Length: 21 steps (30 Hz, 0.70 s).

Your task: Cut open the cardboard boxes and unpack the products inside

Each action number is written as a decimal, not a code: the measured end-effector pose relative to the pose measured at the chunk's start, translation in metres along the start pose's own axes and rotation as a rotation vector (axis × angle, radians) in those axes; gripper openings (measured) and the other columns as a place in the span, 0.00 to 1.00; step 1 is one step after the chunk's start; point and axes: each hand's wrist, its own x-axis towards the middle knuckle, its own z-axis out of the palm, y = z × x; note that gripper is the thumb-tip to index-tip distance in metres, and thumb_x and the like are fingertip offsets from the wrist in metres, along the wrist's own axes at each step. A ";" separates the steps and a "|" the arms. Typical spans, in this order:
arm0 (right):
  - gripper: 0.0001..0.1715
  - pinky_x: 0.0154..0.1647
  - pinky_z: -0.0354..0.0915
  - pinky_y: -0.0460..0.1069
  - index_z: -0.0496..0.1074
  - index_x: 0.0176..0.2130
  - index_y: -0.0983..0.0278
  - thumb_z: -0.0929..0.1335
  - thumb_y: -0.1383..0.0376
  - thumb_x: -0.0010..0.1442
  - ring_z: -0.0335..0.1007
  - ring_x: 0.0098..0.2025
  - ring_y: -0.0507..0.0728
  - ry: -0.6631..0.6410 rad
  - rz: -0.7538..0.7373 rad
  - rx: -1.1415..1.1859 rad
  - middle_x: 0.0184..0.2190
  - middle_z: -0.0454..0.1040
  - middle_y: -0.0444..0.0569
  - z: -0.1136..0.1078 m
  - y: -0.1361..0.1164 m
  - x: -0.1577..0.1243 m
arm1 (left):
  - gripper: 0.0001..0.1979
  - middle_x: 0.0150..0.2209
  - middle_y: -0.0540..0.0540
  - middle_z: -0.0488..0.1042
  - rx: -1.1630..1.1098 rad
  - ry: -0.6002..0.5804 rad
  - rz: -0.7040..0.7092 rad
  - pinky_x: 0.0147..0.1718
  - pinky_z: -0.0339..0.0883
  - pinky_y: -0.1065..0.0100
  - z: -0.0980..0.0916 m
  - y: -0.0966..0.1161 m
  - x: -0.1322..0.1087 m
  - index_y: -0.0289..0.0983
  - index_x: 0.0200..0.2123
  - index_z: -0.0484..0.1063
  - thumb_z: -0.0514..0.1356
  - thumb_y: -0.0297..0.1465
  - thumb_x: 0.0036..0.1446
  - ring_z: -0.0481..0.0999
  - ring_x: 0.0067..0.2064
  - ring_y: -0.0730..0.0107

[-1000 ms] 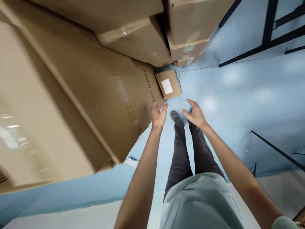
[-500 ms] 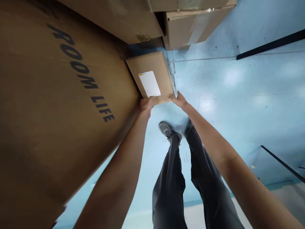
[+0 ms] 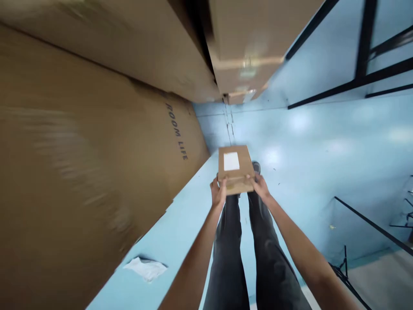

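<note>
A small flat cardboard box [image 3: 235,169] with a white label on top is lifted off the blue floor, in front of my legs. My left hand [image 3: 218,192] grips its near left corner, fingers curled round the edge. My right hand [image 3: 259,186] grips its near right corner the same way. Both arms reach straight down and forward. The box hides most of one shoe.
A very large cardboard box [image 3: 97,172] printed "ROOM LIFE" fills the left side. More stacked cartons [image 3: 245,47] stand ahead. A crumpled white paper [image 3: 145,268] lies on the blue floor [image 3: 322,150]. Black rack frames [image 3: 364,56] stand at the right.
My hands went from reaching, to gripping the small box on the floor beside the large carton, to holding it lifted and pulled back toward my legs.
</note>
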 end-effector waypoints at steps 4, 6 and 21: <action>0.43 0.54 0.82 0.68 0.89 0.47 0.60 0.69 0.28 0.65 0.84 0.51 0.70 0.139 0.017 0.118 0.42 0.88 0.55 -0.072 -0.056 -0.117 | 0.27 0.55 0.35 0.80 0.007 -0.070 0.068 0.63 0.73 0.49 -0.049 0.038 -0.122 0.40 0.52 0.78 0.67 0.54 0.60 0.81 0.60 0.44; 0.39 0.50 0.83 0.64 0.89 0.51 0.59 0.73 0.31 0.63 0.84 0.54 0.70 0.205 -0.001 0.200 0.47 0.87 0.55 -0.100 -0.090 -0.170 | 0.31 0.54 0.35 0.81 -0.076 -0.066 0.069 0.60 0.75 0.50 -0.078 0.063 -0.182 0.40 0.52 0.79 0.67 0.57 0.57 0.82 0.60 0.43; 0.34 0.74 0.69 0.72 0.77 0.72 0.49 0.70 0.42 0.74 0.70 0.72 0.73 0.186 -0.804 0.321 0.65 0.72 0.59 -0.208 -0.386 -0.411 | 0.30 0.59 0.39 0.81 -0.664 0.304 0.755 0.66 0.74 0.49 -0.324 0.208 -0.513 0.44 0.57 0.78 0.66 0.59 0.63 0.79 0.64 0.44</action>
